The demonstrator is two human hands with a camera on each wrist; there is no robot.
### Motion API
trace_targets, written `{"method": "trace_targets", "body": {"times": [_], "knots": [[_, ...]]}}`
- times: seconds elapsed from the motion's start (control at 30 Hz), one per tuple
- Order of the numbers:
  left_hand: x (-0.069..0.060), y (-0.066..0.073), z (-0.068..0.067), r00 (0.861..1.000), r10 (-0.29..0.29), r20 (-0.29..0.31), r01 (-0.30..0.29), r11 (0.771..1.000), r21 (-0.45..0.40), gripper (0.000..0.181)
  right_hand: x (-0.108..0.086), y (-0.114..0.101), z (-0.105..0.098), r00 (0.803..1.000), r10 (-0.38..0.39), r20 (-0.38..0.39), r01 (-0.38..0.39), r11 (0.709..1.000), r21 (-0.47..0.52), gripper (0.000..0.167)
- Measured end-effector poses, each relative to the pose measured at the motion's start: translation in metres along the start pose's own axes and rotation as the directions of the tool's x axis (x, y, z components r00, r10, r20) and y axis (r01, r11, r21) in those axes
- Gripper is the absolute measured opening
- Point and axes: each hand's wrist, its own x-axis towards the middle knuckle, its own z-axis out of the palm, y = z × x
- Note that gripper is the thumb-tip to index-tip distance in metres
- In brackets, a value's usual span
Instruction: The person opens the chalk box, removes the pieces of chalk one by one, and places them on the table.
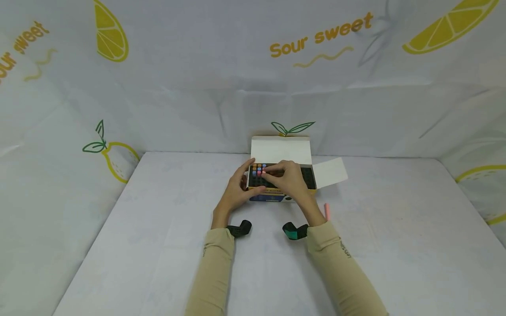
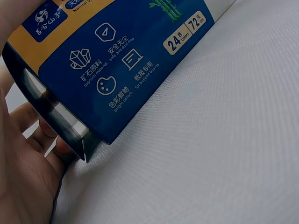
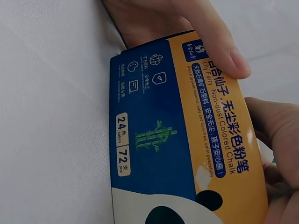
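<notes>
Head view: the box (image 1: pixel 266 198) sits at the middle of the frame, its top open, with the left hand (image 1: pixel 235 188) gripping its left end, fingers along the side and thumb over the front edge. The right hand (image 1: pixel 290 180) reaches in over the front, thumb and forefinger pinching a pink chalk (image 1: pixel 263 172) at the right of a small cluster of chalks (image 1: pixel 257 168) in the tray's upper left corner. Dark holes fill much of the rest of the tray.

The table's back edge runs just behind the box; the lid (image 1: pixel 281 150) rises past it, and the side flap (image 1: pixel 330 172) spreads to the right. The table (image 1: pixel 166 245) extends widely to left and right. A loose chalk (image 1: pixel 327 211) lies right of centre, just beside the right wrist.

Only the head view shows the chalks. The left wrist view, at its left edge, shows left fingers bent behind the box's end. The right wrist view shows the left thumb pressed on the yellow front near the top, the right hand at the right edge, and the print "Non-dust Colored Chalk".
</notes>
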Motion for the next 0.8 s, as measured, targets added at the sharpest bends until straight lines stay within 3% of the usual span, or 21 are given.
{"method": "trace_targets", "body": {"times": [0.4,0.8], "knots": [[0.0003,-0.0025,0.0003,1.0,0.024,-0.002,-0.024,1.0,0.012,0.106,0.0,-0.0005,0.005,0.997,-0.024,-0.067,0.022,1.0,-0.021,0.017],[0.0004,-0.0016,-0.0001,1.0,0.023,-0.003,-0.023,1.0,0.015,0.108,0.0014,-0.0026,0.0041,0.997,0.02,-0.075,-0.015,0.998,0.068,0.021]]}}
